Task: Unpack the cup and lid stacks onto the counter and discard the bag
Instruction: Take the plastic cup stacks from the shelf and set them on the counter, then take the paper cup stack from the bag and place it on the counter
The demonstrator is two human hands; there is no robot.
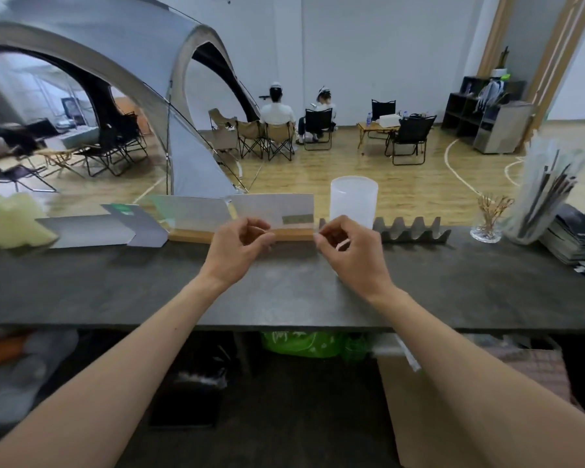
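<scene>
Standing upright at the far edge of the counter (284, 298) is a frosted, translucent cup stack (353, 201), its long axis vertical and its flat top end up; how many cups make it I cannot tell. Its lower part is hidden behind the right hand (352, 255), which hangs just in front of it over the dark countertop, knuckles toward me, fingers curled in and pinched together. Whether anything thin sits between those fingertips is too faint to make out, and I cannot tell if the hand touches the stack. The left hand (238, 251) hovers level with it and a little apart, bent the same way, thumb and fingers nearly closed on nothing I can see. Both bare forearms reach straight out from the near edge. Behind the hands a white card (274, 207) stands in a wooden holder (190, 235); a grey zigzag rack (416, 229) lies right of the stack, then a small glass vase (486, 229) of dry twigs and a holder of wrapped straws (541, 194). Pale bagged goods (11, 219) sit at far left.
</scene>
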